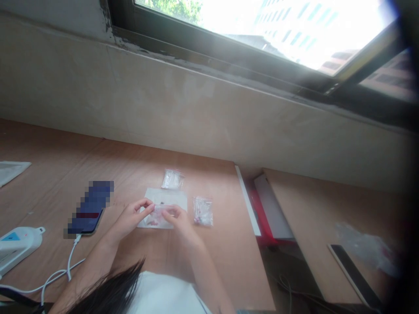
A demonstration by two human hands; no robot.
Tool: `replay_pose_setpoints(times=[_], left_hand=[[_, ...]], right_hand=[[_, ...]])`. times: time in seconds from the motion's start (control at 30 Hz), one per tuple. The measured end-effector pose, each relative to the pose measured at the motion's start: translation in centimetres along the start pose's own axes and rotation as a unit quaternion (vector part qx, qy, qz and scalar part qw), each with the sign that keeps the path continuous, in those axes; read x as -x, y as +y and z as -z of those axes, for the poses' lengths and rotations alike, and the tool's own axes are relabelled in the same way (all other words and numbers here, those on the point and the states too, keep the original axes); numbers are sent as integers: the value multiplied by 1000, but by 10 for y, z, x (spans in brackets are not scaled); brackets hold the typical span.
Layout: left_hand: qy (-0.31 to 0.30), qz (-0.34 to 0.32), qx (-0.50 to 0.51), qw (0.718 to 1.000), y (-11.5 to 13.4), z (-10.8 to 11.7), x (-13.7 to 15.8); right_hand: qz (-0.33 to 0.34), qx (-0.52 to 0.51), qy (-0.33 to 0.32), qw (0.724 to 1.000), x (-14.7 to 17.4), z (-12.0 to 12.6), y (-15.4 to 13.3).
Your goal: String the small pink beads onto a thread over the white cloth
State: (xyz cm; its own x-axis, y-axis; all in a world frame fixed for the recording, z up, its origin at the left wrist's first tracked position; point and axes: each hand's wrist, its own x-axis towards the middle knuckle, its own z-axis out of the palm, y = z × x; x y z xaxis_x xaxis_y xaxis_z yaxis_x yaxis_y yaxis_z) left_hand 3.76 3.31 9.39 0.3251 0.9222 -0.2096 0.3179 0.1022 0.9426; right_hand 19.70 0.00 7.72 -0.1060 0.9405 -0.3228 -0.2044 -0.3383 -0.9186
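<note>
My left hand (139,211) and my right hand (175,216) pinch the top edge of a small clear zip bag (157,216) between them. Pinkish bits show inside it, too small to name. Beneath the bag lies a whitish sheet (181,198) on the wooden table (225,261). A tiny dark piece (162,203) sits on the sheet just past my fingertips. Beyond the sheet is a clear plastic packet (172,179), and to the right of my right hand rests a second clear packet (203,211) with small contents I cannot make out.
A phone (88,209) with a white charging cable (69,264) lies left of my arm. At far left are a white power strip (21,246) and a white packet (13,171). Right of a gap, another table (304,205) holds crumpled plastic (363,244) and a dark flat bar (355,274).
</note>
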Motion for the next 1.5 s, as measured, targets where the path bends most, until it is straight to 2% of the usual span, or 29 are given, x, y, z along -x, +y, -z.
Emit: replay_pose_setpoints(times=[0.07,0.13,0.23,0.33,0.43,0.53,0.63,0.77,0.8,0.83,0.9,1.0,1.07,1.13,1.3,1.5], left_hand=[[4,12,22,1000,-2,-1,0],[8,17,38,999,-7,-2,-3],[47,15,21,999,-26,-3,-9],[60,31,-7,998,-53,-1,-16],[66,42,-24,997,-77,1,-20],[69,34,-42,996,-88,1,-21],[67,26,-56,996,-86,1,-19],[65,10,-52,996,-86,0,-16],[69,3,-54,996,-87,0,-16],[72,-6,-59,996,-89,-1,-16],[77,-27,-85,993,-92,-2,-15],[81,-53,-132,986,-95,-3,-14],[85,-62,-149,983,-94,-4,-13],[87,-67,-147,983,-92,-4,-12],[94,-78,-117,986,-87,-5,-11],[95,-57,-126,986,-92,-5,-12]], right_hand=[[-7,-6,-13,1000,1,0,7],[-16,-21,13,1000,-2,5,14],[1,-15,136,991,-8,27,23],[34,30,259,965,-10,64,26],[35,136,362,922,-7,100,30],[4,262,407,875,-3,118,36],[-5,357,432,828,0,117,38],[13,450,507,735,1,106,31],[27,460,520,719,-1,101,28],[45,465,521,714,-5,96,25],[91,467,481,736,-17,82,19],[160,484,355,784,-46,54,11],[191,511,277,791,-66,35,7],[188,537,234,788,-83,21,6],[171,533,226,797,-98,18,10],[184,448,272,831,-84,28,-3]])
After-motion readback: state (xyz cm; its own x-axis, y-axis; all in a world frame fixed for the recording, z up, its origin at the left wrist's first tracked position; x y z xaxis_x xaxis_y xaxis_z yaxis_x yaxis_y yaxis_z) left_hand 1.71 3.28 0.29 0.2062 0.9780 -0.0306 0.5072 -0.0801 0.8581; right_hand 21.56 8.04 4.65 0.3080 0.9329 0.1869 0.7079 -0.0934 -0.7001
